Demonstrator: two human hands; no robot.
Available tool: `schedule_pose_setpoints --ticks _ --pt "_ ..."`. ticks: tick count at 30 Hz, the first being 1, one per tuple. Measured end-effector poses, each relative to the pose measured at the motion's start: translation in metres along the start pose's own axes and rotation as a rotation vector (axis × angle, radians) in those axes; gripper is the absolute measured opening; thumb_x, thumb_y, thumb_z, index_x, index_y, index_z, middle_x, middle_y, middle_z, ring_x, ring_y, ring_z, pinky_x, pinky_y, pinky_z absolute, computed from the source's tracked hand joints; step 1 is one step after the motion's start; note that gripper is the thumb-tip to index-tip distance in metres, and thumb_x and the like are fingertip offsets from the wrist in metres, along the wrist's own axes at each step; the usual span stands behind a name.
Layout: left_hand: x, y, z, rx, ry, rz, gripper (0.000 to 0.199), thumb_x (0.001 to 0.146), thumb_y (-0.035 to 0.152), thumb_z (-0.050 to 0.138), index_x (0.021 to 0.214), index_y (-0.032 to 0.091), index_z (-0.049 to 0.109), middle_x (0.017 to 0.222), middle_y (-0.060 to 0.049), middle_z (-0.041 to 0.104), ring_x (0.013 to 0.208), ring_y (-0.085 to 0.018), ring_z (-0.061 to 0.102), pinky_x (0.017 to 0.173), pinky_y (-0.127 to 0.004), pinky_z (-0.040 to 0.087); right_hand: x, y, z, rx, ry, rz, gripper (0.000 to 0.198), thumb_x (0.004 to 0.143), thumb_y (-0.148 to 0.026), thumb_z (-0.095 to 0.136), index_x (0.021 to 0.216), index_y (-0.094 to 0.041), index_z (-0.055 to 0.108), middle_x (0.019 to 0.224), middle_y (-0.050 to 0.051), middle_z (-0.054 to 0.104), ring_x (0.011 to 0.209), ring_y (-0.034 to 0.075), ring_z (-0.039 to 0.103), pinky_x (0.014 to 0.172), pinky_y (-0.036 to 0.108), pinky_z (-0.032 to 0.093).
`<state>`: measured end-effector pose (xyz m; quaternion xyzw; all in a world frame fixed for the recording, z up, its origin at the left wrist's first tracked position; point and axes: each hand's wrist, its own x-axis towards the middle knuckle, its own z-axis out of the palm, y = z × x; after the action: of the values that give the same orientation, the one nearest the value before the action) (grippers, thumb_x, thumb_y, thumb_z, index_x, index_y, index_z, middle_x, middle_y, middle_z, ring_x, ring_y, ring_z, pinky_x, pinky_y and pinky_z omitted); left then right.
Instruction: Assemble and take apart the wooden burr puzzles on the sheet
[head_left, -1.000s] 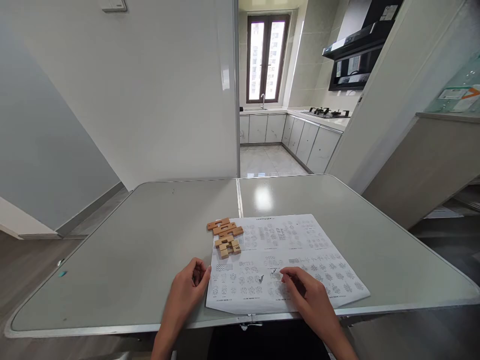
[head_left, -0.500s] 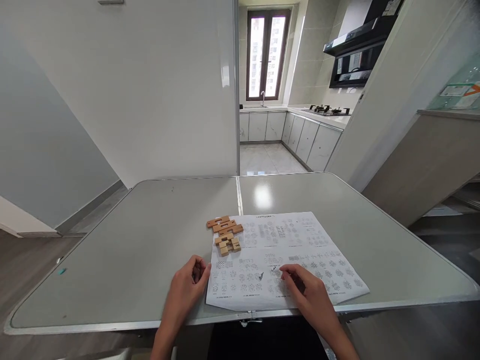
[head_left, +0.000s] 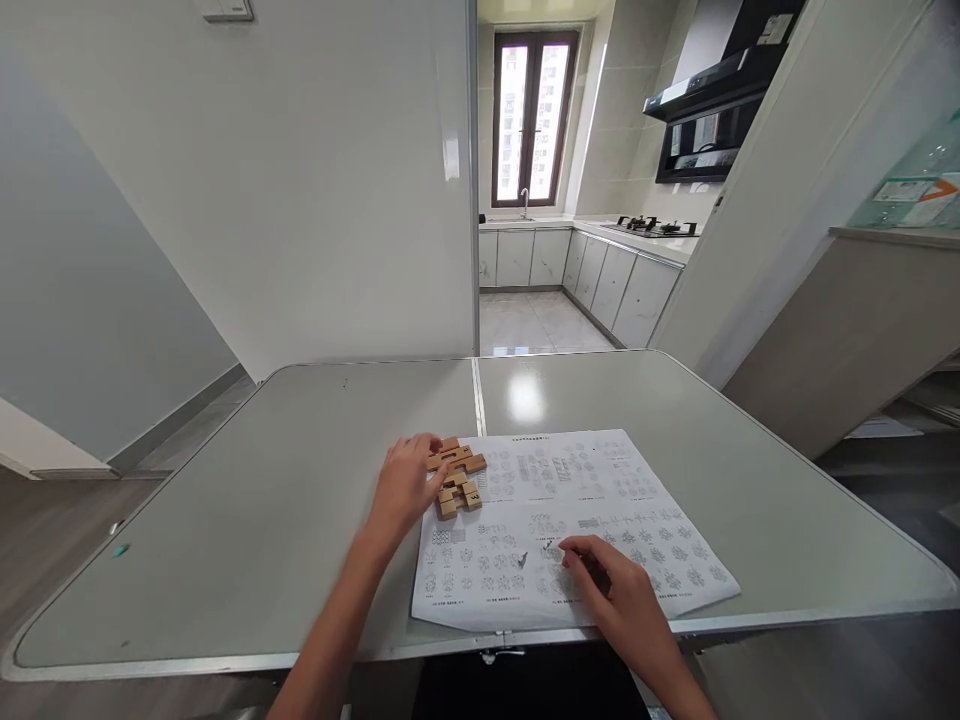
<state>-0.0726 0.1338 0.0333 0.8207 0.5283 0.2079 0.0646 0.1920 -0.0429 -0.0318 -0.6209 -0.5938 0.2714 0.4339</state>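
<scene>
Wooden blocks (head_left: 472, 463) are lying bunched at ten o'clock on a printed sheet (head_left: 577, 505). Left hand (head_left: 409, 478) is lying at their nine o'clock, partly covering the far blocks; cannot tell if it is gripping. Right hand (head_left: 611, 582) is resting at the sheet's five o'clock, fingers bending near thumb; cannot tell if tips are meeting. Table (head_left: 285, 510) is supporting everything; window (head_left: 530, 125) is showing beyond, twelve o'clock.

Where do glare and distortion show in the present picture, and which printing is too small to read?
Head view: a bright glare patch on the table, beyond the printed sheet; head view: the window is nearly washed out; head view: the range hood tilts, probably wide-angle distortion; head view: the sheet's fine print is illegible.
</scene>
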Motion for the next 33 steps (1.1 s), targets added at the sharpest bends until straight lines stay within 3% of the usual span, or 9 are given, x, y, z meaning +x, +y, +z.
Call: schedule_pose_setpoints --ticks 7,11,16,24,33 --pt "0.046 -0.012 0.014 0.096 -0.204 -0.044 0.043 0.084 0.033 0.072 0.122 0.018 0.061 0.128 -0.015 0.07 0.122 -0.035 0.061 0.094 -0.039 0.046 0.0 0.003 0.0 0.016 -0.02 0.002 0.031 0.105 -0.047 0.049 0.105 -0.025 0.07 0.096 0.005 0.076 0.081 0.023 0.069 0.072 0.032 0.053" --pt "0.064 -0.015 0.012 0.133 -0.366 -0.105 0.061 0.074 0.048 0.079 0.125 0.02 0.061 0.129 -0.013 0.071 0.116 -0.033 0.066 0.083 -0.034 0.049 0.001 0.007 0.001 0.022 -0.026 -0.001 0.029 0.105 -0.047 0.049 0.106 -0.025 0.069 0.097 0.005 0.075 0.081 0.022 0.069 0.072 0.032 0.053" --pt "0.081 -0.012 0.006 0.189 -0.513 -0.149 0.072 0.066 0.052 0.081 0.128 0.023 0.06 0.128 -0.009 0.072 0.11 -0.031 0.069 0.075 -0.031 0.048 0.001 0.009 0.001 0.029 -0.027 -0.017 0.028 0.106 -0.046 0.048 0.105 -0.026 0.068 0.099 0.005 0.075 0.085 0.023 0.07 0.074 0.033 0.054" --pt "0.097 -0.003 0.009 0.284 -0.584 -0.104 0.062 0.06 0.046 0.082 0.115 0.022 0.066 0.116 -0.008 0.074 0.1 -0.029 0.069 0.066 -0.029 0.044 0.001 0.009 0.001 0.039 -0.035 -0.016 0.028 0.106 -0.045 0.047 0.107 -0.026 0.068 0.097 0.005 0.075 0.082 0.022 0.069 0.073 0.033 0.054" --pt "0.102 -0.003 0.009 0.305 -0.591 -0.036 0.068 0.059 0.048 0.081 0.119 0.021 0.065 0.12 -0.008 0.071 0.101 -0.028 0.068 0.068 -0.028 0.045 0.002 0.01 0.002 0.043 -0.045 -0.008 0.027 0.106 -0.044 0.047 0.107 -0.026 0.068 0.098 0.003 0.074 0.083 0.021 0.068 0.075 0.032 0.053"
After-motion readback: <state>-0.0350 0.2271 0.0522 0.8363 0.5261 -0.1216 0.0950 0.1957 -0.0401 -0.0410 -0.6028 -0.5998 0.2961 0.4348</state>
